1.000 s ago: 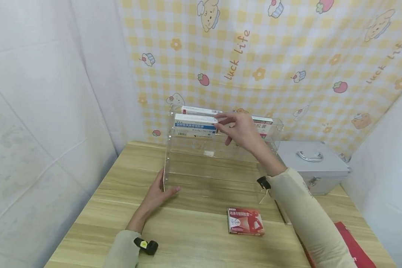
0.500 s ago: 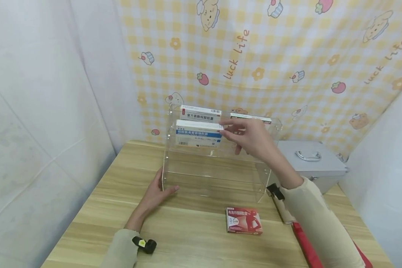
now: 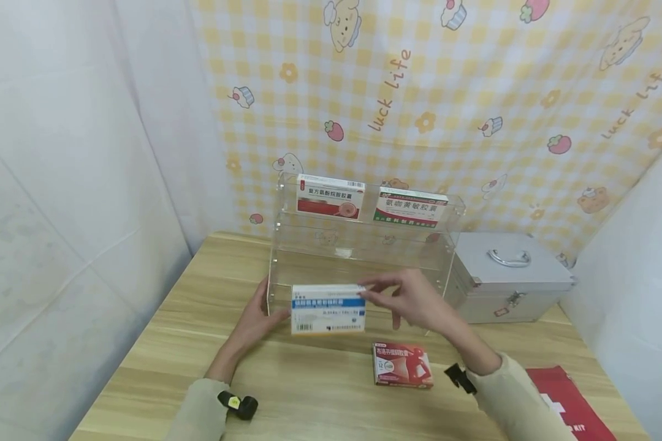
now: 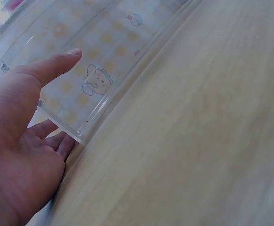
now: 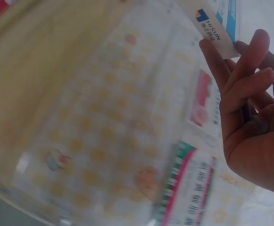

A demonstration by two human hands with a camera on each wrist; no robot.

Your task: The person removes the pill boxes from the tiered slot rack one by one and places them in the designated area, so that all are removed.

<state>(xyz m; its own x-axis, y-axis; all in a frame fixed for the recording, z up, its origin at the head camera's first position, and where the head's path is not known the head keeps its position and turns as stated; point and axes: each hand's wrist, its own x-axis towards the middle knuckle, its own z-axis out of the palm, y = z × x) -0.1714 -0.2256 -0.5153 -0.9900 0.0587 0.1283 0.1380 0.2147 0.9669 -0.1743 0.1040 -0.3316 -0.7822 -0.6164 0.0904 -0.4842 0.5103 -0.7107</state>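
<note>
My right hand (image 3: 416,300) pinches the right end of a white and blue medicine box (image 3: 328,311), held upright in front of the rack's lower tiers. The right wrist view shows the box's end face (image 5: 210,28) at the fingertips. A clear acrylic display rack (image 3: 358,245) stands on the table. My left hand (image 3: 256,321) holds its lower left side, the thumb in front and the other fingers around the side panel's edge (image 4: 61,125). On the rack's top tier stand a red and white medicine box (image 3: 330,197) and a green and white one (image 3: 410,208).
A red ibuprofen box (image 3: 401,365) lies flat on the wooden table (image 3: 320,392), in front of the rack. To the rack's right is a silver metal case (image 3: 513,275) with a handle. A red first-aid pouch (image 3: 576,404) lies at the front right, partly behind the right sleeve.
My right hand has lifted the white and blue box off the upper rack and brought it down and forward, uncovering the two boxes behind. My left hand has stayed at the rack's side.
</note>
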